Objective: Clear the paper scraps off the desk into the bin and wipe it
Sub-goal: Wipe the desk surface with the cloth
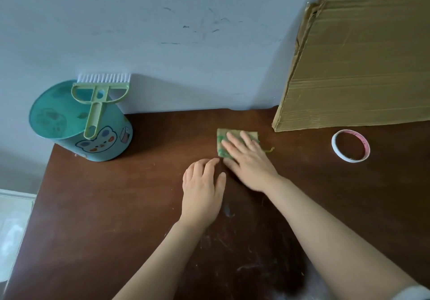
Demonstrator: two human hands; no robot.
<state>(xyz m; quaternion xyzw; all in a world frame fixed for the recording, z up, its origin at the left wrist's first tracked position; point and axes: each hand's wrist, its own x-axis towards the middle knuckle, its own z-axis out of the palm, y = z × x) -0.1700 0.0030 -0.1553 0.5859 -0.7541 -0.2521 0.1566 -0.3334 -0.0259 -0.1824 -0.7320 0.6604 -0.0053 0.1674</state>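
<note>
A small green and yellow cloth (222,140) lies flat on the dark brown desk (116,206) near the wall. My right hand (249,162) presses down on it with flat, spread fingers. My left hand (202,192) rests palm-down on the desk just left of the cloth, fingers loosely together, holding nothing. A teal desktop bin (93,137) with a bear picture stands at the desk's back left corner, its lid closed. No paper scraps show on the desk, only faint pale smears near the front.
A pale green brush (97,99) with white bristles lies on the bin's lid. A large sheet of cardboard (363,67) leans on the wall at the back right. A roll of tape (350,145) lies right of the cloth. The desk's left edge drops to the floor.
</note>
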